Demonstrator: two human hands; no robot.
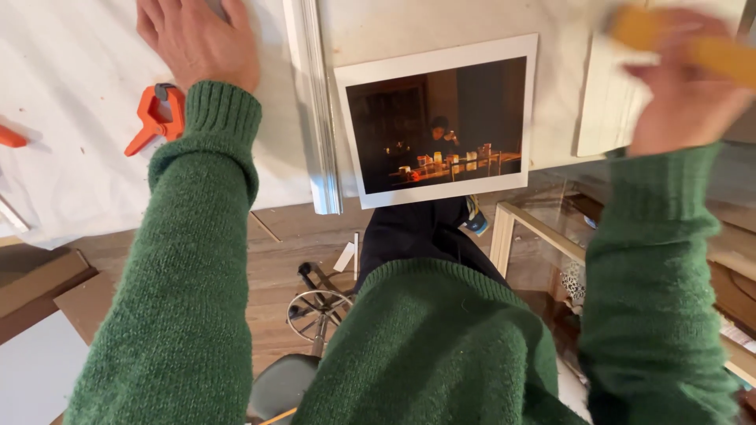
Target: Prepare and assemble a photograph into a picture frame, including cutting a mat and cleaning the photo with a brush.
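My left hand (197,39) rests flat, fingers spread, on the white table top (71,157), just left of a long white moulding strip (315,118). An orange spring clamp (156,116) lies beside my left wrist. My right hand (681,94) is raised at the upper right and is shut on a blurred yellow-orange object (685,43); I cannot tell what it is. Between my arms lies a dark photo print (439,122) with a white border, overhanging the table's near edge. Green sweater sleeves cover both arms.
A second orange clamp (9,138) shows at the left edge. A pale board (610,102) lies right of the print. Below the table are a stool (315,315) on a wooden floor, a glass-sided frame (543,236) and brown boards (47,291).
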